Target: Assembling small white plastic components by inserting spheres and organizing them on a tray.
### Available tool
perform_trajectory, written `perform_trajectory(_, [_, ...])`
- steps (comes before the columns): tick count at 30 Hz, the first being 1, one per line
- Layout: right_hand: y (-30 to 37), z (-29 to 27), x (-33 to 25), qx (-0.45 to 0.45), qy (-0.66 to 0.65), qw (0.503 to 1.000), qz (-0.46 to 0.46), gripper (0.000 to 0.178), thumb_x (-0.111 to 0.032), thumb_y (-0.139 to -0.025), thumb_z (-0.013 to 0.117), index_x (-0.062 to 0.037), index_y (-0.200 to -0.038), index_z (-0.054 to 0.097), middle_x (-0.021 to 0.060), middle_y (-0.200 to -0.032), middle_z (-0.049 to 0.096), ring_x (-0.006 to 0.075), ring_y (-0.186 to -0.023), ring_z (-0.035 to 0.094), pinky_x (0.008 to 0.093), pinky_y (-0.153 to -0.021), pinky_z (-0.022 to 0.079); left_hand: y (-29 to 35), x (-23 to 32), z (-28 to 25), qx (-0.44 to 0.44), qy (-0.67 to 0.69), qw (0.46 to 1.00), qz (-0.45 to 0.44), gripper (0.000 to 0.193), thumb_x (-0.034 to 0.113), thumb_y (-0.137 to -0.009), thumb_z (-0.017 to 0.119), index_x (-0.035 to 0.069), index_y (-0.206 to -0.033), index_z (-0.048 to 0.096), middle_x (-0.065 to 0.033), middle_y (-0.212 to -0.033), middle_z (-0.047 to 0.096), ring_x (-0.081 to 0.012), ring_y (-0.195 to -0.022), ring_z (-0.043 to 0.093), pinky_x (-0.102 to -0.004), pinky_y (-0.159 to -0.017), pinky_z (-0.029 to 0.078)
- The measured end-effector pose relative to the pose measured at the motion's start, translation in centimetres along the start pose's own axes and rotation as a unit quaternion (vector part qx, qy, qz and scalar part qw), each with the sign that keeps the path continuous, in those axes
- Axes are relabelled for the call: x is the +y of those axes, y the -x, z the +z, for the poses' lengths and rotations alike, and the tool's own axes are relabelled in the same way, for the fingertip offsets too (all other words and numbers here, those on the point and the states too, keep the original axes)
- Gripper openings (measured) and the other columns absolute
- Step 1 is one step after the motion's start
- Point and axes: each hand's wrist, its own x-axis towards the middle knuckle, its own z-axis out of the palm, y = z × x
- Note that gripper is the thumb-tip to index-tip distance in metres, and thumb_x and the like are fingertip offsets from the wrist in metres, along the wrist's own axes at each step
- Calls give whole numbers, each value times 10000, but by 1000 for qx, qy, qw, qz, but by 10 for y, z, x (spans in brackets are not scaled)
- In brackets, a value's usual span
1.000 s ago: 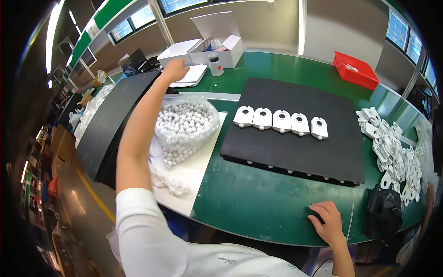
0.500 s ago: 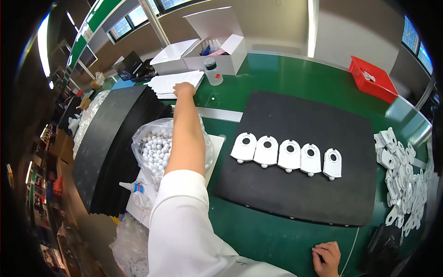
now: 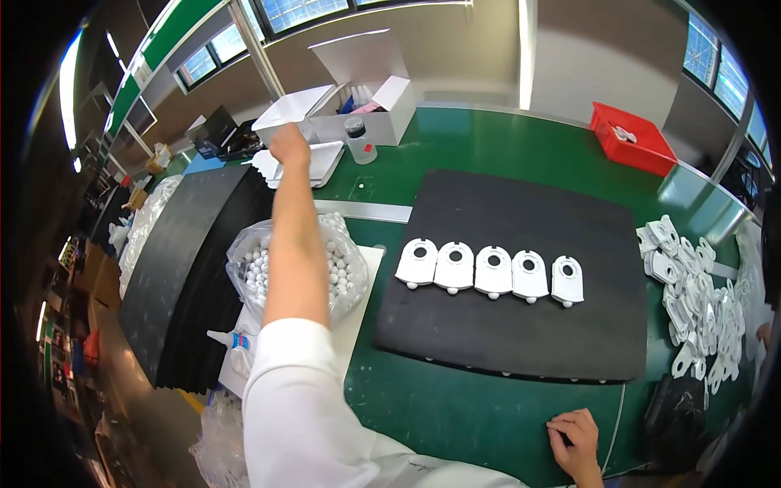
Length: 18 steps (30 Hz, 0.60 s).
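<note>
My left arm stretches to the far left, across a clear bag of white balls (image 3: 346,281). My left hand (image 3: 290,146) is closed above a stack of white sheets (image 3: 324,165); what it grips is hidden. My right hand (image 3: 574,439) rests near the front edge, fingers loosely bent, thumb apart, nothing in it. Between the hands lies a black foam board (image 3: 504,342). On it stands a row of several white plastic pieces (image 3: 493,272), each with a round hole and a small white ball at its lower edge.
A pile of white plastic pieces (image 3: 695,305) lies right, a red bin (image 3: 633,140) far right. White boxes (image 3: 370,114) and a clear dark-capped bottle (image 3: 360,142) stand at the back. Curved black sheets (image 3: 183,268) and a glue bottle (image 3: 236,340) are left, one loose ball (image 3: 361,186) behind.
My left hand has lifted and moved left from the sheets' right part, and the sheets have shifted. The view has tilted slightly. My right hand stays by the front edge.
</note>
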Motion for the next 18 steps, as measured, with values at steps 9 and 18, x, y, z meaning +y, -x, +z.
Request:
perform_trajectory(9, [6, -6, -3, 13, -20, 1000, -17, 123, 17, -691, 679, -38, -798, 654, 91, -802, 634, 256, -726, 573, 332, -651, 456, 19, -36, -256, 288, 379, 871, 122, 126, 115, -810, 621, 93, -915, 688, -130, -855, 680, -267, -758, 669, -355, -695, 523])
perform_trajectory(18, [27, 0, -50, 72, -143, 987, 28, 237, 59, -751, 619, -22, -973, 621, 89, -925, 605, 189, -821, 562, 279, -728, 440, 362, -141, -369, 142, 506, 806, 271, 167, -31, -659, 716, 31, -764, 601, -142, -853, 684, -269, -804, 673, -312, -734, 534])
